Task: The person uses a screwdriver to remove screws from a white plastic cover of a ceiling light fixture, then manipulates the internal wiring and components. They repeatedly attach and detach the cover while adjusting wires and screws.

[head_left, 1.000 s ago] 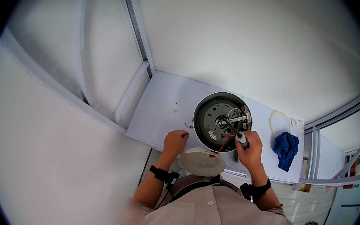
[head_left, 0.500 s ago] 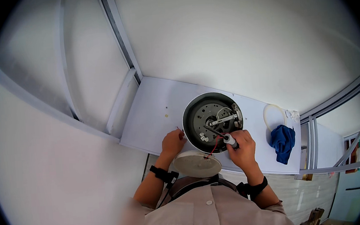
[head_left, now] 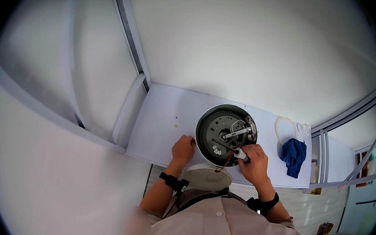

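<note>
Since a second ago, the screwdriver [head_left: 242,154] has swung so that its tip points left of the central hub, and the left hand [head_left: 183,149] has come closer to the housing's rim. Right hand [head_left: 256,165] grips the screwdriver by its thick, pale grey handle; the dark, slim shaft slants over the rim into the round housing [head_left: 201,138]. Left hand has its fingers curled just beside the housing's left side; whether they pinch anything, I cannot tell.

The housing is a deep, dark-walled bowl with a thin pale rim, standing on the desk [head_left: 158,128]. Inside lie a flat grey metal plate [head_left: 217,125] pierced with round holes, a straight, shiny bar [head_left: 238,133] running from the hub toward the right wall, and a small whitish part [head_left: 216,150]. Red wire [head_left: 228,159] droops over the near rim to a smooth, off-white disc [head_left: 206,179] by the person's waist. Further right lie a soft, rumpled blue cloth [head_left: 294,155] and a looped, cream-coloured hose [head_left: 276,131].
</note>
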### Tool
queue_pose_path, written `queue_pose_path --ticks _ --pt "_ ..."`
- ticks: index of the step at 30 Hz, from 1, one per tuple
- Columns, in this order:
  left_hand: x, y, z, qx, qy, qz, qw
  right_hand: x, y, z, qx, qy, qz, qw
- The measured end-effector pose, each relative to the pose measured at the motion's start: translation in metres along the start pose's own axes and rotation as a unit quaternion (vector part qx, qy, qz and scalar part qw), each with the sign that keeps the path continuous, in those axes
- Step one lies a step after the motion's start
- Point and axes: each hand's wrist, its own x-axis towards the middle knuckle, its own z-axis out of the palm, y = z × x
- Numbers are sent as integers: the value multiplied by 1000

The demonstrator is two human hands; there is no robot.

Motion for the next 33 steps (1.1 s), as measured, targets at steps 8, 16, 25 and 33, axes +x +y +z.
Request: queue_pose_path --ticks 8,16,25,33 --pt "-18 8 -43 -222 81 67 969 6 -14 -3 1 -26 6 1000" --pt "-56 55 -101 -405 53 78 909 4 -14 2 8 11 74 997" --pt "-70 100 -94 -417 -85 186 886 -1 -12 5 131 36 202 970" --pt "-62 115 -84 -381 -107 188 899 -4 -11 -3 241 37 242 939"
